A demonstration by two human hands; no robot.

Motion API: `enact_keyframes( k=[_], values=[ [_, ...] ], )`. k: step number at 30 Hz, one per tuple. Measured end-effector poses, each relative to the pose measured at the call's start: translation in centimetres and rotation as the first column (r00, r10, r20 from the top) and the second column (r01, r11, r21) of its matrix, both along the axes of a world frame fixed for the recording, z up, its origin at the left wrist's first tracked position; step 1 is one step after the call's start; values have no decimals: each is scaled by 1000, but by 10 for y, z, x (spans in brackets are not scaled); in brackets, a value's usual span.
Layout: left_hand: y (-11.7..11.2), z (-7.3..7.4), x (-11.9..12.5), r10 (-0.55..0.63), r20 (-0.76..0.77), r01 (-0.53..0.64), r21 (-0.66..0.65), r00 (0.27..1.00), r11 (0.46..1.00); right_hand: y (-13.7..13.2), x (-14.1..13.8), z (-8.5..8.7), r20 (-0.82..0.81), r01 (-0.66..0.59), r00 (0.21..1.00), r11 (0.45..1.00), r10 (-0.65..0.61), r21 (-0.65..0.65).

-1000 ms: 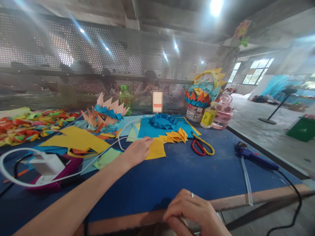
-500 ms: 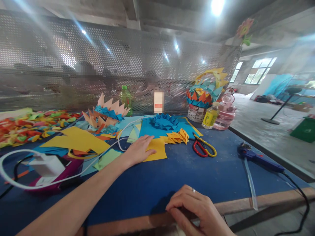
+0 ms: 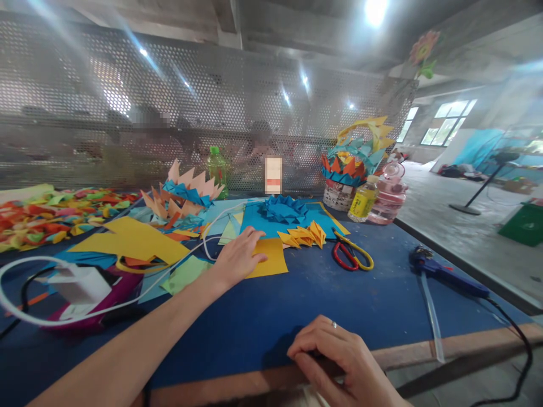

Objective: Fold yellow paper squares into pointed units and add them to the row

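Observation:
My left hand (image 3: 236, 259) reaches across the blue table (image 3: 297, 305) and lies with fingers flat on a yellow sheet of paper (image 3: 271, 257). Just behind that sheet sit folded yellow paper points (image 3: 304, 234) and a blue folded paper ring (image 3: 283, 209) on a blue sheet. My right hand (image 3: 339, 359) rests at the table's near wooden edge with its fingers curled; a ring shows on one finger, and what it holds, if anything, is hidden.
Red and yellow-handled scissors (image 3: 352, 254) lie right of the sheet. A blue glue gun (image 3: 445, 273) with a black cable is at the right edge. Bottles (image 3: 362, 199), a paper basket (image 3: 352, 164), a white charger (image 3: 80, 284) and paper scraps (image 3: 51, 212) crowd the back and left. A mesh screen (image 3: 169, 113) stands behind.
My left hand has slid a little along the yellow sheet and the sheet has shifted slightly. My right hand has moved a bit to the right at the table edge.

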State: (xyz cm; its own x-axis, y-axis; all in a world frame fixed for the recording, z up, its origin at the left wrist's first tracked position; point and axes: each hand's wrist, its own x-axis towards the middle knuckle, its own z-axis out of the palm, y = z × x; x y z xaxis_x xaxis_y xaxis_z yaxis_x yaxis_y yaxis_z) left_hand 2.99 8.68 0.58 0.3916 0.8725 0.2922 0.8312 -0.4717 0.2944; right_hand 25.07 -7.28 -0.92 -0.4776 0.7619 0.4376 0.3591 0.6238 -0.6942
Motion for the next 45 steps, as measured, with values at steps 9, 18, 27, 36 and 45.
enact_keyframes(
  k=[9,18,27,36,45],
  values=[
    [-6,18,-6,-92,212,168,-373,973,912,10,16,-6,35,376,908,848,-418,373],
    [-31,14,6,-252,378,442,-595,891,672,20,17,-3,134,284,900,791,-415,542],
    [-60,19,18,-193,364,322,-338,911,884,19,17,3,192,161,943,877,-272,452],
    [-94,6,5,-467,197,504,-237,862,831,14,17,2,110,163,973,943,-202,289],
    [-83,-8,7,-258,244,306,-187,935,933,18,18,-8,134,464,878,886,-460,-1]
  ],
)
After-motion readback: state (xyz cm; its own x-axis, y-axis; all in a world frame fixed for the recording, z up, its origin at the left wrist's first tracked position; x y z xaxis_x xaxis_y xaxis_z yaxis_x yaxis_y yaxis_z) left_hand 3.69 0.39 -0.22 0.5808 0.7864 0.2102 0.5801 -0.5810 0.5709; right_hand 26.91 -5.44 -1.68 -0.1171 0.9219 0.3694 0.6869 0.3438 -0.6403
